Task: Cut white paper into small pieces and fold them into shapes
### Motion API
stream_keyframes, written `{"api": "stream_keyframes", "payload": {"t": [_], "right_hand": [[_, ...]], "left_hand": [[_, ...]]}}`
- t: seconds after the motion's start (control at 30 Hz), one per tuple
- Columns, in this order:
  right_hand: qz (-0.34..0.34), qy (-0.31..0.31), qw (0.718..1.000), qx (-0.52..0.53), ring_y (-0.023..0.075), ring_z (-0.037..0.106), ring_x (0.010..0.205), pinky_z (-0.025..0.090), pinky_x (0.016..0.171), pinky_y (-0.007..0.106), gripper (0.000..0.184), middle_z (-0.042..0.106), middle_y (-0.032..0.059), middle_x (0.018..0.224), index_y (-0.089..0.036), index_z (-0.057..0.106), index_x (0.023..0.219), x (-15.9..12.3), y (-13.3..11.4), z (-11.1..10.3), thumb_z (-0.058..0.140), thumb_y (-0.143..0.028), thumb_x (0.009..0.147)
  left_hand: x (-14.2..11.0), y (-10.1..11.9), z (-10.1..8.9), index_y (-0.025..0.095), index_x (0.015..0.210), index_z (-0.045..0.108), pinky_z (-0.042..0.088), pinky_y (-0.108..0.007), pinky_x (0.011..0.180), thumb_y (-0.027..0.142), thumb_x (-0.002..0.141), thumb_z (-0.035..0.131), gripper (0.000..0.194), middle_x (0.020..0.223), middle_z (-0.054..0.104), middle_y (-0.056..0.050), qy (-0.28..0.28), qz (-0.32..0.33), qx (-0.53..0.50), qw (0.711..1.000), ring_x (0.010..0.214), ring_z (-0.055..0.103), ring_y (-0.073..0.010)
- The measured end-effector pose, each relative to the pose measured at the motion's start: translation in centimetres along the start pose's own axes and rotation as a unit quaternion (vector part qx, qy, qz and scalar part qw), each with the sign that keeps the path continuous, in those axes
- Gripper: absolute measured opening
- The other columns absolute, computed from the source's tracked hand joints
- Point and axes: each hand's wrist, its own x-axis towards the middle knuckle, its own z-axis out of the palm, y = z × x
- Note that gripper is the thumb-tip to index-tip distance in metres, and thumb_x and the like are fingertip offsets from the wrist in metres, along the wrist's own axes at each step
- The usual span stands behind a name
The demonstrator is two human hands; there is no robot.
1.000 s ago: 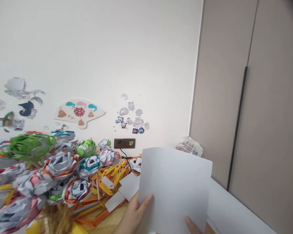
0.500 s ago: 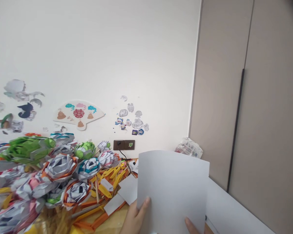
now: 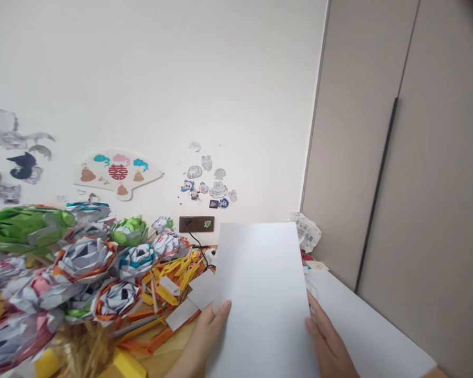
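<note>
A blank white sheet of paper [image 3: 262, 294] is held up in front of me, reaching past the bottom of the view. My left hand [image 3: 211, 328] grips its left edge, with the thumb on the near face and the other fingers hidden behind. At the right edge, my right hand [image 3: 326, 336] holds the same sheet between thumb and fingers. Whether it is one sheet or several together, I cannot tell. Behind the right hand lies a large white sheet [image 3: 372, 325], with faint drawn lines near its left part.
Folded paper flowers [image 3: 87, 257] crowd the left side. Beside them lie yellow and orange paper strips [image 3: 177, 275] and small white paper pieces [image 3: 182, 313]. A black cord runs from the wall socket [image 3: 196, 224]. A plastic packet [image 3: 306, 231] sits by the wardrobe [image 3: 425, 184].
The paper looks narrower, and its curved top edge is now straight. My right hand has come up along the right edge and shows more. The view has shifted slightly right and down.
</note>
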Motion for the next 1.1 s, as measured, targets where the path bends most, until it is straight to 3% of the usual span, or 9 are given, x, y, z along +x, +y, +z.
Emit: {"api": "stream_keyframes", "payload": {"t": [0.1,0.23,0.37,0.5,0.63,0.7,0.8,0.93,1.1], "right_hand": [[-0.004,-0.006,1.0,-0.004,0.0223,0.031,0.128,0.026,0.106,0.036,0.049,0.04,0.0047,0.137,-0.024,0.046,0.129,0.4,0.3,-0.8,0.042,-0.05,0.087],[-0.079,-0.103,0.988,-0.081,0.0275,0.052,0.108,0.039,0.095,0.04,0.031,0.061,0.0073,0.112,-0.025,0.068,0.098,0.7,1.4,-2.5,0.044,-0.042,0.086],[-0.224,-0.152,0.949,-0.159,0.0246,0.053,0.102,0.044,0.087,0.037,0.028,0.057,0.0063,0.11,-0.03,0.066,0.102,0.5,0.2,-2.9,0.045,-0.024,0.086],[-0.265,-0.15,0.922,-0.237,0.0277,0.043,0.11,0.04,0.09,0.039,0.023,0.047,0.0067,0.118,-0.029,0.067,0.096,0.2,-1.0,-2.5,0.051,-0.027,0.082],[-0.249,-0.186,0.914,-0.262,0.0272,0.041,0.108,0.034,0.092,0.04,0.021,0.048,0.0052,0.119,-0.024,0.064,0.075,0.6,-1.3,-2.0,0.046,-0.031,0.085],[-0.202,-0.227,0.916,-0.262,0.0216,0.049,0.088,0.038,0.083,0.034,0.025,0.056,0.0045,0.092,-0.021,0.056,0.068,1.0,-1.4,-1.4,0.043,-0.032,0.086],[-0.082,-0.25,0.929,-0.259,0.0138,0.042,0.059,0.035,0.056,0.024,0.033,0.04,-0.0032,0.058,-0.019,0.038,0.056,1.7,-1.4,0.4,0.042,-0.034,0.085],[0.019,-0.248,0.933,-0.26,0.0126,0.038,0.056,0.029,0.052,0.023,0.029,0.032,-0.0048,0.056,-0.02,0.028,0.055,3.0,-0.9,3.4,0.041,-0.028,0.08],[-0.03,-0.245,0.927,-0.284,0.0197,0.052,0.076,0.038,0.069,0.027,0.019,0.056,0.0033,0.075,-0.018,0.049,0.06,5.0,1.3,5.9,0.043,-0.023,0.078]], "left_hand": [[-0.1,-0.1,-0.4,0.012,0.107,0.058,0.049,-0.04,0.082,0.05,0.071,0.061,0.053,0.102,0.069,-0.013,-0.046,-0.073,-0.082,0.993,0.096,0.063,-0.03],[-0.5,0.2,-0.8,0.011,0.113,0.053,0.05,-0.04,0.081,0.044,0.074,0.061,0.051,0.098,0.07,-0.014,-0.096,-0.151,-0.157,0.971,0.091,0.065,-0.0279],[-0.5,0.0,-1.1,0.012,0.113,0.052,0.049,-0.038,0.083,0.043,0.072,0.065,0.053,0.099,0.07,-0.013,-0.129,-0.188,-0.173,0.958,0.09,0.066,-0.026],[-0.7,-1.0,-0.9,0.012,0.11,0.053,0.05,-0.039,0.08,0.045,0.069,0.067,0.055,0.095,0.071,-0.012,-0.148,-0.224,-0.155,0.951,0.086,0.067,-0.0264],[-1.2,-1.7,-0.5,0.014,0.102,0.057,0.051,-0.037,0.077,0.048,0.068,0.065,0.049,0.091,0.072,-0.01,-0.151,-0.237,-0.095,0.955,0.086,0.067,-0.0266],[-1.4,-2.0,-0.3,0.015,0.099,0.059,0.051,-0.037,0.074,0.049,0.067,0.065,0.047,0.089,0.072,-0.009,-0.15,-0.235,-0.052,0.959,0.086,0.066,-0.0274],[-1.4,-2.3,-0.1,0.015,0.097,0.061,0.051,-0.035,0.068,0.048,0.064,0.066,0.047,0.085,0.073,-0.009,-0.121,-0.234,0.039,0.964,0.083,0.066,-0.0287],[-1.1,-2.3,-0.1,0.017,0.092,0.064,0.048,-0.031,0.065,0.047,0.066,0.062,0.04,0.088,0.072,-0.007,-0.1,-0.193,0.125,0.968,0.082,0.065,-0.0274],[-0.3,-1.7,-1.0,0.017,0.075,0.064,0.044,-0.03,0.067,0.045,0.076,0.051,0.031,0.084,0.071,-0.01,-0.077,-0.057,0.289,0.953,0.082,0.063,-0.0277]]}}
